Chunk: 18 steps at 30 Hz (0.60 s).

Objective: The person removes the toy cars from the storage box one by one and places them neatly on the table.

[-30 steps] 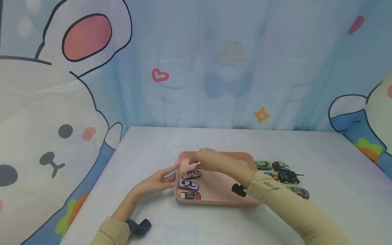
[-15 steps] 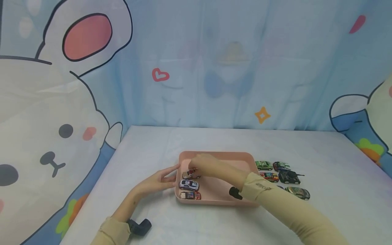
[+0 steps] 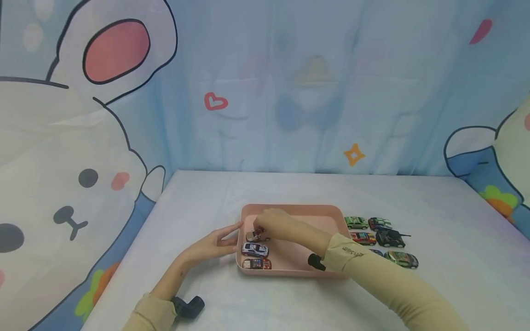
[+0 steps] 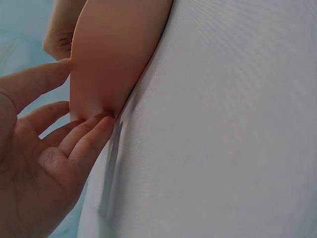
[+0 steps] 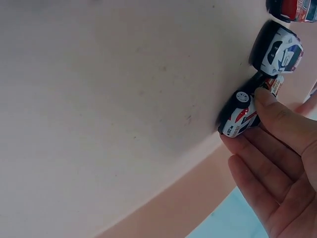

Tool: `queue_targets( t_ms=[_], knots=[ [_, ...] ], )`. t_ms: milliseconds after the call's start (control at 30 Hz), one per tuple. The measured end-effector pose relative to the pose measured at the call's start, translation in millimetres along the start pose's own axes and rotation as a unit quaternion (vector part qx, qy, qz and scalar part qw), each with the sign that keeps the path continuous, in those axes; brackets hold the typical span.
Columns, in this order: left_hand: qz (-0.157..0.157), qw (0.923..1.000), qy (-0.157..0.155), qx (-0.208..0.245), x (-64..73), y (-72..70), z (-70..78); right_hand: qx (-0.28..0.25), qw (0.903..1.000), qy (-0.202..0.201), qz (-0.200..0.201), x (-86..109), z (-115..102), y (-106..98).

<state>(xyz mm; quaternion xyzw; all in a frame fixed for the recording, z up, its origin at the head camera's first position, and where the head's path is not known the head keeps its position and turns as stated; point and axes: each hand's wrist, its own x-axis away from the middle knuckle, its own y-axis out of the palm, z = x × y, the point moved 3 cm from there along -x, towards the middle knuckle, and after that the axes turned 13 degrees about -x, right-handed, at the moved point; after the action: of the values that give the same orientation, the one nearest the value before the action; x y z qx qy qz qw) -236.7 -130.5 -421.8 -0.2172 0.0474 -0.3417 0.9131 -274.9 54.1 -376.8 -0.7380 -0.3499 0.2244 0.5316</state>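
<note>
My left hand [image 3: 213, 243] rests its fairly straight fingers against the left wall of a pink tray [image 3: 290, 259]. In the left wrist view, the fingertips touch the outside of the tray wall [image 4: 116, 44]. Inside the tray at the left, my right hand [image 3: 279, 224] pinches a white-and-red toy car [image 5: 240, 116] between thumb and fingers, close to the tray floor. The hand partly covers this car. Just nearer than it stand a white-and-black toy car [image 3: 254, 249] and a red toy car [image 3: 256, 264], roughly in a column along the left wall.
Right of the tray stand several toy cars, including a green one [image 3: 356, 223], a red-and-orange one [image 3: 363, 238] and a camouflage-coloured one [image 3: 401, 259]. A black toy tank [image 3: 390, 238] stands among them. A printed blue curtain [image 3: 269, 138] hangs behind the white table [image 3: 198, 193].
My right hand has come down onto the white-and-red toy car and taken hold of it, then shifted slightly left. My left hand has stayed against the tray.
</note>
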Motion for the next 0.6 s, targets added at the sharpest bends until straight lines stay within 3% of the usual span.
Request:
queue_targets(
  t_ms=[300,600],
  knots=[
    [0.003,1.0000,-0.005,-0.004,-0.6,0.5,-0.6,-0.022,0.9992,0.034,0.007,14.5,5.2,-24.3],
    [0.015,0.9996,-0.017,-0.019,-0.8,1.1,-1.6,-0.008,0.9982,0.010,0.059,65.3,32.4,-65.2]
  ],
)
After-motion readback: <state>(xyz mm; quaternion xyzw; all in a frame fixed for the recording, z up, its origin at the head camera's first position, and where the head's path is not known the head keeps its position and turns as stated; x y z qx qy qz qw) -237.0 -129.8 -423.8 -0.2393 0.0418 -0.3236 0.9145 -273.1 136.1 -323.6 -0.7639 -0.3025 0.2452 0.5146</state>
